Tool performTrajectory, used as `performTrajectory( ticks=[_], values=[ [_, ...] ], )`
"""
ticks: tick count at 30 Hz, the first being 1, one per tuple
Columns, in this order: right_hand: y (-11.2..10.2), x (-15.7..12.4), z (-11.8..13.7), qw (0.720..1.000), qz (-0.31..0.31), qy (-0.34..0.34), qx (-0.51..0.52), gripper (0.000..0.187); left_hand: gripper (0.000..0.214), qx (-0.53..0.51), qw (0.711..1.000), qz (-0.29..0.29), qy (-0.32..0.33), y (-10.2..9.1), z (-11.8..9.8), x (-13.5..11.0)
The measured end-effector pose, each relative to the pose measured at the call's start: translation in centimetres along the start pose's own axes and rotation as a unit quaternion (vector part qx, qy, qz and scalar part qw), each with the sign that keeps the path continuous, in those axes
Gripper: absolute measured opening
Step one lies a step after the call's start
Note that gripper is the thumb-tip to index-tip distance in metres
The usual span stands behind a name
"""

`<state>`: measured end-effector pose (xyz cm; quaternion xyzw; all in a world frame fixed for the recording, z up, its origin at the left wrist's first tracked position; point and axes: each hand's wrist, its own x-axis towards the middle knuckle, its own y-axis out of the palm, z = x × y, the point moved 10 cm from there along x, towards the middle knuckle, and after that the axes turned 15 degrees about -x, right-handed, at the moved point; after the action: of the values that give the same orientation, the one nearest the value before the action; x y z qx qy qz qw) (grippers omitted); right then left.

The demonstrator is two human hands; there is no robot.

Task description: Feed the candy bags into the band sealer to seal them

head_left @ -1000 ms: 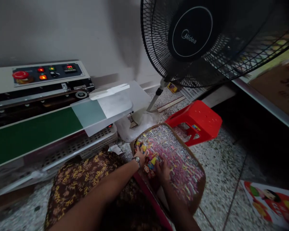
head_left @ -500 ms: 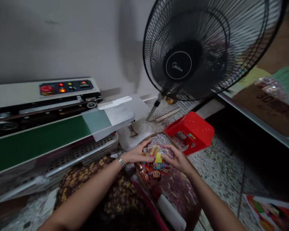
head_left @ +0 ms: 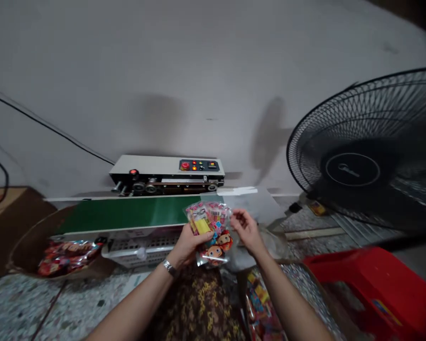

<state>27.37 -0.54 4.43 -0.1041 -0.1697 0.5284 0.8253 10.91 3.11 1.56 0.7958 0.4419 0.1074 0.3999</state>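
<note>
L hand grips a spread bunch of pkts, thumb on the front, in front of the green belt's R end. Can't count the pkts; small print's blurred. R hand is at the bunch's R edge, fingers bent; can't tell if it's pinching one. R forearm hides part of the lower-R box, cut off at the bottom. Fan & red stool cut off at R. Machine display too small to read. L box, w/ shiny packs, is partly behind the belt's L end. Room btwn R hand & fan; wall well behind.
</note>
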Motion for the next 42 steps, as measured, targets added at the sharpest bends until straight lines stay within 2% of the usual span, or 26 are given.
performTrajectory(
  ticks=[3,7,11,13,15,20,25,31,33,36,39,42],
  values=[
    [4.3,0.2,-0.1,1.0,0.025,0.005,0.016,0.03,0.045,-0.007,0.999,-0.026,0.031,-1.7,-2.3,-0.1],
    [6.6,1.3,1.5,0.999,-0.009,-0.018,-0.025,0.024,0.048,-0.027,0.997,-0.051,0.052,-3.6,-2.8,0.1],
    [6.4,2.2,1.3,0.996,-0.08,-0.005,-0.041,0.026,0.05,-0.069,0.99,-0.09,0.084,-5.7,-3.0,0.7],
    [6.6,2.6,0.9,0.995,-0.091,0.002,-0.031,0.028,0.048,-0.082,0.987,-0.097,0.096,-6.2,-3.1,1.1],
    [7.0,2.9,0.5,0.996,-0.092,0.01,-0.01,0.028,0.046,-0.094,0.987,-0.092,0.096,-6.3,-3.1,1.5],
    [6.5,3.2,-0.1,0.987,-0.154,0.032,0.037,0.029,0.045,-0.125,0.986,-0.064,0.084,-5.8,-2.7,2.3],
    [5.5,3.8,-0.4,0.976,-0.207,0.025,0.069,0.027,0.042,-0.14,0.982,-0.097,0.084,-6.9,-2.3,2.5],
    [8.8,4.5,-2.1,0.987,-0.082,0.054,0.123,0.032,0.045,-0.138,0.98,-0.112,0.091,-7.3,-2.8,2.5],
    [8.2,4.9,-3.1,0.985,-0.103,0.062,0.121,0.031,0.048,-0.13,0.981,-0.112,0.089,-7.4,-3.0,2.5],
    [5.8,6.6,-4.9,0.985,-0.143,0.051,0.078,0.033,0.049,-0.115,0.982,-0.123,0.085,-8.3,-3.3,2.3],
    [2.9,8.9,-8.2,0.986,-0.139,0.085,-0.04,0.036,0.049,-0.105,0.982,-0.131,0.088,-9.3,-3.6,1.9],
    [0.4,10.4,-11.6,0.966,-0.138,0.139,-0.17,0.036,0.047,-0.1,0.982,-0.131,0.09,-10.0,-3.7,1.6]
  ],
)
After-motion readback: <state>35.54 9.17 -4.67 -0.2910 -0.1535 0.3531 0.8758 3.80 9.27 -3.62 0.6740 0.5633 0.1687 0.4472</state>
